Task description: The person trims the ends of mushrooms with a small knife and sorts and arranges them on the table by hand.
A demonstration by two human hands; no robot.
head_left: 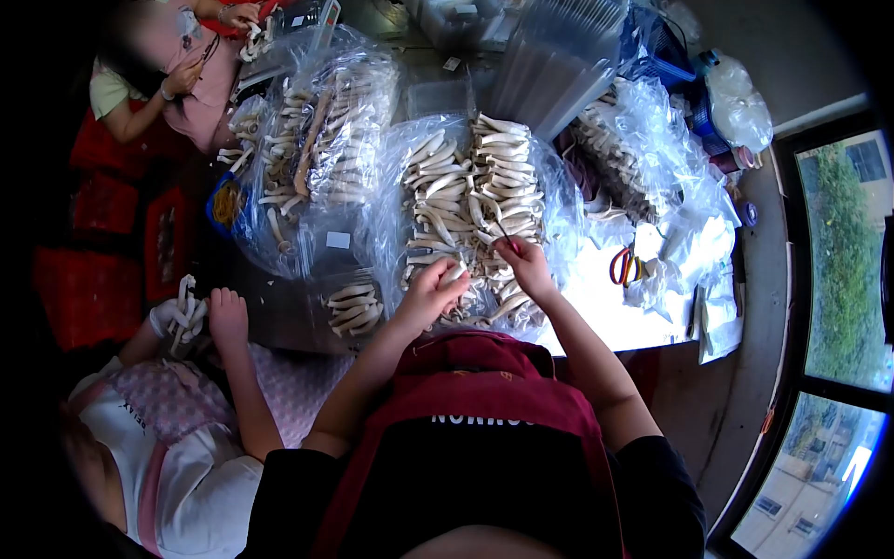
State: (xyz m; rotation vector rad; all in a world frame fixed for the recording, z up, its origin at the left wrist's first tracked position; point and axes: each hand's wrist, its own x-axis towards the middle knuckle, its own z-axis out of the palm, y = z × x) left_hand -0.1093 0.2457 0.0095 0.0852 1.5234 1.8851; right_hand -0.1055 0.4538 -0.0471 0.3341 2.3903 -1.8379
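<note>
Long pale mushrooms (507, 172) lie in stacked rows on clear plastic in front of me. My left hand (436, 291) is closed around a pale mushroom piece (453, 273) at the near edge of the rows. To its right, my right hand (524, 268) is closed on a thin dark tool with a reddish handle (511, 244), its tip pointing up and left over the mushrooms. A smaller group of mushrooms (354, 309) lies left of my left hand.
Scissors (626, 267) lie to the right, beside crumpled plastic (661, 284). Stacked clear trays (559, 70) stand at the back. Another bagged mushroom pile (345, 130) is at left. Two co-workers (177, 419) are on the left, one holding mushrooms in a gloved hand.
</note>
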